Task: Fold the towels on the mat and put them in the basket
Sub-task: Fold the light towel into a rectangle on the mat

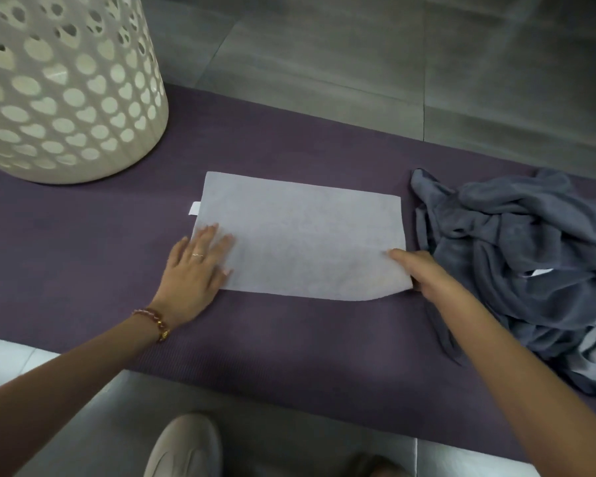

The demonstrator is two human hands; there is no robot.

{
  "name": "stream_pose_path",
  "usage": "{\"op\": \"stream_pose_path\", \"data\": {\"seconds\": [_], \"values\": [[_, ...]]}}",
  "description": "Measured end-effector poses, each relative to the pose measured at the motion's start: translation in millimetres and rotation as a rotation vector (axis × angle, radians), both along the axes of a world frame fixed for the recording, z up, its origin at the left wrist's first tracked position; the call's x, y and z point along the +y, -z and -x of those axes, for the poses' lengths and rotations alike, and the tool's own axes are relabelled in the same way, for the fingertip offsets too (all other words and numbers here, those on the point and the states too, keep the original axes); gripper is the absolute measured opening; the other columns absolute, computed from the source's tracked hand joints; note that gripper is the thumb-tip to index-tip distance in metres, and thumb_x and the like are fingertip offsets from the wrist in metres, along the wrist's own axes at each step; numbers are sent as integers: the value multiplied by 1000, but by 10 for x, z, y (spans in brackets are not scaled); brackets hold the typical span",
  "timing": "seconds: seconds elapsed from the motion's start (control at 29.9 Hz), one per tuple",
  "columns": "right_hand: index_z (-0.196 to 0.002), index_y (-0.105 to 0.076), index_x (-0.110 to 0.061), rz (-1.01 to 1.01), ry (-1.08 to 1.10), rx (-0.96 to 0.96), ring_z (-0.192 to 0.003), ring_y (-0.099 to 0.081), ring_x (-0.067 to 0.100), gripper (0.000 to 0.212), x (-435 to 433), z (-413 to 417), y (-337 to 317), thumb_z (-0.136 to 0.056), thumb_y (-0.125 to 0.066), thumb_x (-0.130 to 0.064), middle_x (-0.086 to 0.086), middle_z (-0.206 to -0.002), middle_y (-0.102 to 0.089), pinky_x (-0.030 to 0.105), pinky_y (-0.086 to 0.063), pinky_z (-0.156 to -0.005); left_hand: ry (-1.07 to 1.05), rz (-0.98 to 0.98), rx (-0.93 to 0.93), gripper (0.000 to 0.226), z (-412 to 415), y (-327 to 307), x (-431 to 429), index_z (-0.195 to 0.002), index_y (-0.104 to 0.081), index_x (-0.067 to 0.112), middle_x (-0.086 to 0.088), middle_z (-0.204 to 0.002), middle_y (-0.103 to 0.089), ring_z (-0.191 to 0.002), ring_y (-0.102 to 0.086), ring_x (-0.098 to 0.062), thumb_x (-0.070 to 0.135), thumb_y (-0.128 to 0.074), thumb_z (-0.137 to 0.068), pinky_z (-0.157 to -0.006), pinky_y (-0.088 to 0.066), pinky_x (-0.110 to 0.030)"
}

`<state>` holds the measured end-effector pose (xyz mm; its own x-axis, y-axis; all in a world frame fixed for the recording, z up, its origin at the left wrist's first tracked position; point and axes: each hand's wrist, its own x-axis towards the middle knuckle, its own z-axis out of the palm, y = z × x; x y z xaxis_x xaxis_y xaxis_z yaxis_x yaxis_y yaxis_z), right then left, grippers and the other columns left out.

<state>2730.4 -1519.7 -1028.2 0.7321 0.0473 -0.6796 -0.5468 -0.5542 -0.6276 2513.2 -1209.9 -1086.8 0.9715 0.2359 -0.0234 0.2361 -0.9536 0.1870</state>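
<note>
Cream round plastic basket (66, 91), pierced with heart and circle holes, stands beyond and to the left of the pale grey folded rectangular towel (300, 235), well apart from it. Left hand (193, 266) lies flat, fingers straight and spread, pressing the towel's left short end. The towel's long axis runs left to right between the hands, one at each short end. Right hand (420, 273) pinches the towel's near right corner, thumb on top, fingers tucked beneath; the likely next fold carries this end leftward. Just right of the towel lies a crumpled dark grey towel heap (516, 256). All rest on a purple ribbed mat (83, 235) over grey floor tiles (358, 63).
</note>
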Motion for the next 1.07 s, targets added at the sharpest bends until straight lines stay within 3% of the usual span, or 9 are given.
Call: {"op": "stream_pose_path", "data": {"seconds": [0.1, 0.2, 0.3, 0.37, 0.54, 0.64, 0.74, 0.94, 1.07], "values": [[-116, -58, -2, -59, -60, 40, -84, -61, 21, 32, 185, -113, -221, -86, -59, -15, 10, -101, -65, 26, -48, -59, 2, 38, 144, 73, 79, 112, -42, -151, -15, 19, -6, -158, -13, -146, -6, -22, 60, 1, -93, -115, 7, -44], [-92, -59, -8, -103, -167, -119, -69, -59, 16, 9, 605, -102, -522, -84, -56, -9, 6, -82, -63, 22, -47, -50, -91, 81, 75, 60, 10, 42, -86, -151, -16, 21, -1, -159, -3, -143, 11, -12, 42, -27, -96, -105, 32, -34], [-98, -53, -6, -88, -343, -329, -60, -61, 19, 20, 1219, 73, -721, -79, -56, -11, 3, -70, -61, 27, -52, -51, -145, 529, -154, 41, -159, -210, -87, -130, -52, 25, 5, -148, -35, -140, -24, -10, 7, -49, -93, -115, -10, -20], [-107, -41, -12, -25, -511, -444, -65, -63, 22, 32, 1619, 297, -738, -80, -57, -17, 1, -72, -60, 32, -51, -57, -348, 1036, -261, 27, -308, -400, -83, -112, -61, 21, 9, -116, -62, -109, -57, -10, 6, -43, -98, -93, -40, -13], [-124, -36, -12, -48, -836, -373, -86, -62, 23, 46, 2328, 942, -298, -86, -57, -26, 4, -97, -62, 35, -51, -71, -796, 1687, -214, 42, -555, -412, 137, -99, -64, 13, 4, -68, -69, -65, -66, -12, 39, -32, -102, -58, -53, -22], [-132, -38, -9, -151, -909, -244, -84, -57, 18, 48, 2382, 1056, -3, -89, -56, -19, 3, -90, -57, 25, -43, -63, -770, 1512, -244, 15, -516, -276, 198, -103, -56, 14, 3, -78, -67, -74, -61, -14, 26, -48, -98, -62, -49, -19], [-130, -43, -13, -198, -713, -496, -77, -56, 14, 44, 2224, 843, 99, -87, -52, -8, -8, -77, -54, 28, -45, -71, -623, 1195, -331, 37, -474, -154, 98, -114, -37, 19, 2, -88, -56, -69, -56, -1, 8, -62, -88, -63, -45, -14], [-143, -34, -11, 191, -875, -778, -131, -37, 26, 59, 2238, -93, 125, -89, -57, -20, 8, -143, -41, 34, -26, -106, -683, 805, -276, 20, -416, -85, 8, -91, -52, 15, 10, -82, -44, -67, -43, -2, 22, -70, -84, -58, -34, -10], [-138, -43, -20, 309, -1066, -618, -133, -37, 24, 54, 2450, -406, 157, -89, -58, -37, 6, -141, -43, 37, -23, -108, -681, 824, -359, 19, -399, -75, 7, -77, -50, 13, 3, -74, -48, -59, -41, -9, 19, -67, -85, -56, -34, -22]]}}
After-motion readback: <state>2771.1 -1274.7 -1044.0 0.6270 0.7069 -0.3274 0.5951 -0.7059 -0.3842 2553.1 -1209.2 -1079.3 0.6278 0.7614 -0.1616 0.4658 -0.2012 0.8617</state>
